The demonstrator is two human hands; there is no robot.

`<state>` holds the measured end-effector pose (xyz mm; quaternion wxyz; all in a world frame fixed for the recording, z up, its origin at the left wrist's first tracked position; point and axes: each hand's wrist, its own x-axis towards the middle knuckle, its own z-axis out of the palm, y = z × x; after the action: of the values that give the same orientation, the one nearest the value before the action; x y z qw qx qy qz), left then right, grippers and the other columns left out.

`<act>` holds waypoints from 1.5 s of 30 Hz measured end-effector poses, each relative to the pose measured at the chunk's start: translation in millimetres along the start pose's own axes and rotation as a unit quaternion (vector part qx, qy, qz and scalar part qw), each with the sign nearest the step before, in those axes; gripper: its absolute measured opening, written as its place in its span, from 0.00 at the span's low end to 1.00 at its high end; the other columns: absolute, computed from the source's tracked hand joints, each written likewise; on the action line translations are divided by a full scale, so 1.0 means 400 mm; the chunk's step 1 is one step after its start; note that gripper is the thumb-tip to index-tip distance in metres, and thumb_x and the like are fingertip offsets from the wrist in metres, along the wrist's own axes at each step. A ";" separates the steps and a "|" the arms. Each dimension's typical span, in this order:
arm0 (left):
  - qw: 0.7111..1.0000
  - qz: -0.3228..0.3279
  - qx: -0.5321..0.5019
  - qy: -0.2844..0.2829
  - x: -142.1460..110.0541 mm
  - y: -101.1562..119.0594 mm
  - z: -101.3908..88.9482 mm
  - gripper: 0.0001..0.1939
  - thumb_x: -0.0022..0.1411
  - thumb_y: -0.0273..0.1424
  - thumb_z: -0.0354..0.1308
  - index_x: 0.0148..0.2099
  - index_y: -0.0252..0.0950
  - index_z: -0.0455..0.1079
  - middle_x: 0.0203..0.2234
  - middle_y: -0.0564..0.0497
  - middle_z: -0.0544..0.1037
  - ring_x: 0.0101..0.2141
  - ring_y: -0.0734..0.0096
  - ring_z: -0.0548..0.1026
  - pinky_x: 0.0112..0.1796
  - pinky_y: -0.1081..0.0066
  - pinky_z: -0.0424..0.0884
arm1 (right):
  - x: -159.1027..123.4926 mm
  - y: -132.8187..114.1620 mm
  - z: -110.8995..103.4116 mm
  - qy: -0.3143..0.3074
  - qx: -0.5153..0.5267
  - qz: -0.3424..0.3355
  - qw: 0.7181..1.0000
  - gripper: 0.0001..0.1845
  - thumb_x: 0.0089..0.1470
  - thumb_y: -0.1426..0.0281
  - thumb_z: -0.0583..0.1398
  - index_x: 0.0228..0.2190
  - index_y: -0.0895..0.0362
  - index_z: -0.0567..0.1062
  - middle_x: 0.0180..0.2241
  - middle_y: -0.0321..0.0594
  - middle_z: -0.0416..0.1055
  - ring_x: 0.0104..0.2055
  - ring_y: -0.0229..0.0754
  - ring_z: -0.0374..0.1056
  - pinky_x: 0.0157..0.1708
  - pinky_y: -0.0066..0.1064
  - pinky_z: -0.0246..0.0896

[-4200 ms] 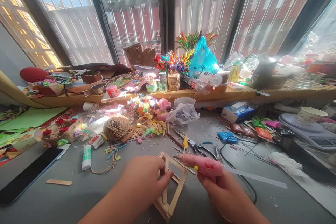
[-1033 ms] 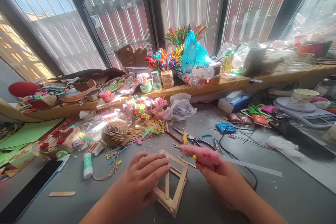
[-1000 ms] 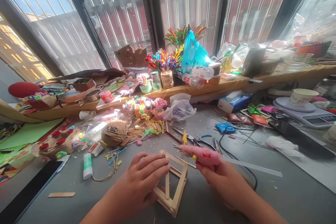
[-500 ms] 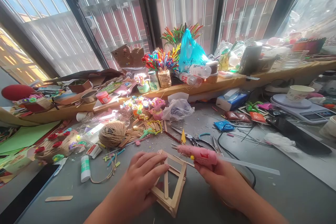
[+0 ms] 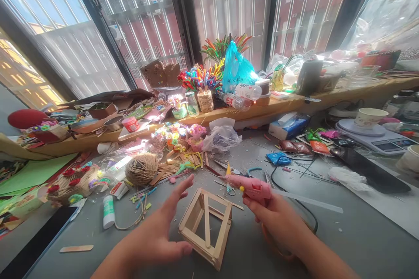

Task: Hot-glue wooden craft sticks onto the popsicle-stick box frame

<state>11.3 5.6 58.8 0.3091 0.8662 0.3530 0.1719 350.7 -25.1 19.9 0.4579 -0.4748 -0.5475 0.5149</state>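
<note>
My right hand (image 5: 273, 216) is wrapped round a pink hot glue gun (image 5: 250, 186), whose nozzle points left; a clear glue stick (image 5: 314, 202) sticks out of its back end. In front of me on the table stands a small box-like frame of wooden craft sticks (image 5: 220, 233), with one stick slanting across its open top. Just left of this frame is my left hand (image 5: 163, 226), fingers spread and thumb apart, holding nothing. The thumb tip is close to the frame's near left corner; I cannot tell whether it touches.
A ball of twine (image 5: 141, 168), a glue stick tube (image 5: 108, 212) and a loose craft stick (image 5: 76, 248) lie to the left. Scissors (image 5: 229, 187) rest behind the glue gun. A black cord (image 5: 288, 189) curves at right. A kitchen scale (image 5: 386, 139) stands far right.
My left hand has let go of the craft-stick frame and moved left, its fingers spreading. The frame stays in place. The glue gun has shifted slightly in my right hand's grip area, nozzle still leftward.
</note>
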 end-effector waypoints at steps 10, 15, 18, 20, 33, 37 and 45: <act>0.986 -0.011 -0.166 0.024 0.033 -0.022 0.062 0.60 0.56 0.61 0.70 0.79 0.46 0.46 0.73 0.32 0.59 0.68 0.37 0.68 0.64 0.39 0.68 | 0.032 0.054 -0.032 0.170 0.012 0.077 0.982 0.14 0.53 0.57 0.70 0.38 0.52 0.84 0.22 0.33 0.74 0.25 0.45 0.71 0.26 0.36 0.67; 0.991 0.022 -0.008 0.135 0.015 0.015 0.080 0.53 0.60 0.33 0.72 0.78 0.46 0.45 0.75 0.35 0.55 0.74 0.37 0.55 0.69 0.34 0.56 | 0.041 0.070 -0.039 0.174 0.007 0.097 0.980 0.15 0.55 0.55 0.69 0.38 0.53 0.83 0.20 0.33 0.72 0.24 0.46 0.71 0.26 0.36 0.62; 0.985 0.046 0.038 0.164 0.009 0.010 0.100 0.52 0.59 0.25 0.72 0.77 0.46 0.47 0.74 0.34 0.57 0.74 0.38 0.56 0.69 0.33 0.58 | 0.043 0.078 -0.043 0.171 0.007 0.101 0.980 0.15 0.55 0.55 0.68 0.37 0.53 0.83 0.21 0.34 0.73 0.24 0.47 0.71 0.25 0.36 0.61; 0.981 0.058 0.054 0.176 0.000 -0.004 0.116 0.52 0.58 0.26 0.73 0.76 0.47 0.48 0.73 0.34 0.58 0.73 0.39 0.60 0.67 0.35 0.63 | 0.044 0.082 -0.044 0.172 0.005 0.103 0.980 0.16 0.55 0.55 0.68 0.37 0.53 0.83 0.21 0.34 0.74 0.25 0.47 0.71 0.25 0.35 0.60; 0.984 0.016 -0.081 0.155 -0.038 -0.069 0.143 0.57 0.59 0.61 0.67 0.79 0.53 0.44 0.76 0.39 0.55 0.72 0.34 0.59 0.69 0.38 0.59 | 0.047 0.100 -0.033 0.177 -0.016 0.112 0.978 0.18 0.54 0.56 0.68 0.39 0.57 0.83 0.21 0.34 0.74 0.25 0.44 0.70 0.25 0.33 0.61; 0.972 0.020 -0.193 0.132 0.004 -0.076 0.147 0.56 0.59 0.59 0.70 0.79 0.51 0.46 0.74 0.39 0.60 0.72 0.36 0.60 0.69 0.42 0.59 | 0.038 0.076 -0.048 0.159 -0.027 0.099 0.982 0.21 0.54 0.53 0.68 0.41 0.57 0.84 0.23 0.37 0.77 0.26 0.47 0.73 0.24 0.33 0.64; 0.969 -0.027 -0.238 0.069 0.013 -0.100 0.155 0.62 0.56 0.54 0.75 0.80 0.52 0.40 0.76 0.39 0.54 0.72 0.36 0.59 0.71 0.40 0.54 | -0.057 -0.014 -0.239 0.121 -0.207 0.020 0.971 0.27 0.57 0.49 0.65 0.54 0.46 0.85 0.59 0.39 0.81 0.67 0.63 0.69 0.64 0.46 0.66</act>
<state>26.6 6.0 -13.5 0.4852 0.7443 0.3454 0.3021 448.0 -35.5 29.9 0.4021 -0.6292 -0.5729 0.3379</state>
